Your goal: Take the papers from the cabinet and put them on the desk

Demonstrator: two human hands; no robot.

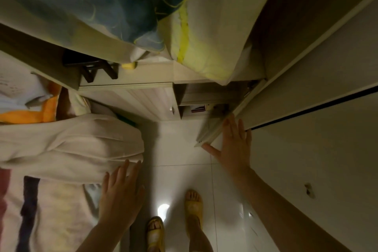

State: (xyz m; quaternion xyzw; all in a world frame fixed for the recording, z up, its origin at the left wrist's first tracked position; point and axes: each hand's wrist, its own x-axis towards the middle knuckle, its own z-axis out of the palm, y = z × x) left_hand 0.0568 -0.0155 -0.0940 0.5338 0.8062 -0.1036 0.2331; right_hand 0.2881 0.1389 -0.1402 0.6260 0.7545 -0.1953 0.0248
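Right hand (235, 147) spread flat on open cabinet door (212, 129) at centre right, left hand (120, 196) open and empty; papers (197, 109) still inside cabinet, none taken.

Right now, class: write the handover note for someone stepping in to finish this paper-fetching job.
Left hand: open, empty, spread near the cream bedding.
Right hand: open, palm flat on the cabinet door, which stands ajar.
Inside the cabinet, something printed shows on the lower shelf; possibly the papers, too small to tell.
Done: door partly open.
Left: swing the door wide, take out the papers, carry them to the desk, which is not in view.
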